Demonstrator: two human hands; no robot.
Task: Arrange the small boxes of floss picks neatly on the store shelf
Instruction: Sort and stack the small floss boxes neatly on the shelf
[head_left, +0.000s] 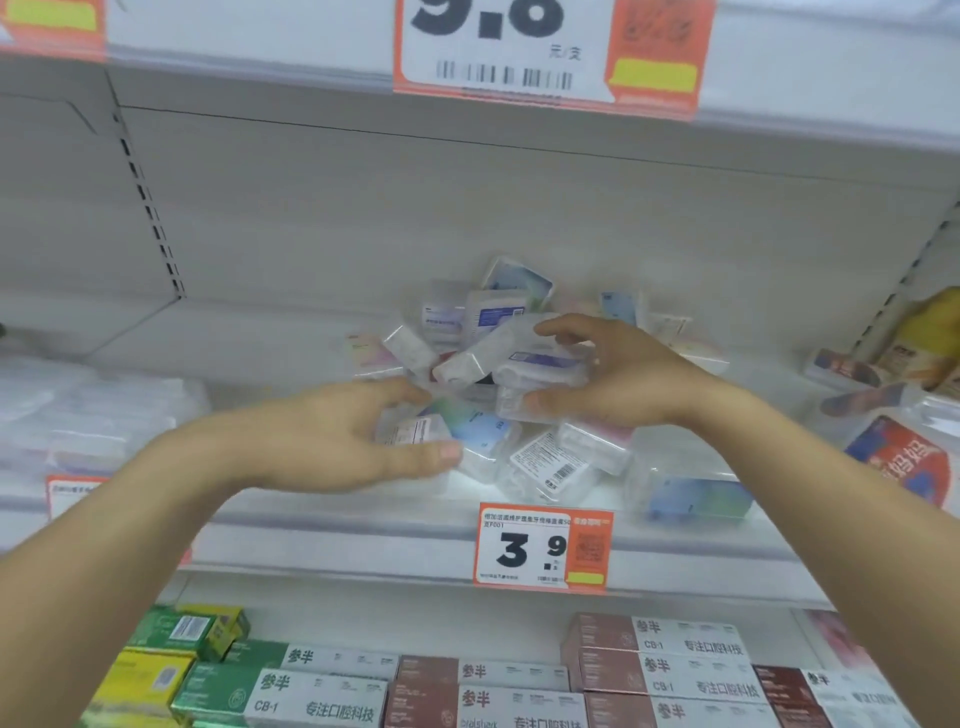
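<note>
- Floss boxes lie in a jumbled pile mid-shelf, tilted every way, no shared axis.
- Right hand: fingers curled round a clear box on top of the pile; its long axis runs left-right, slightly tilted.
- Left hand: fingers half spread, thumb touching a low box; no firm grip visible.
- Pile lies just ahead of both hands; right hand nearer the top boxes.
- Price tag sits below the pile.

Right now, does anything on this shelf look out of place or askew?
Yes. The small clear floss pick boxes lie in a jumbled heap mid-shelf, tilted every way, some label-down. The right hand grips a few; the left hand reaches in.
</note>
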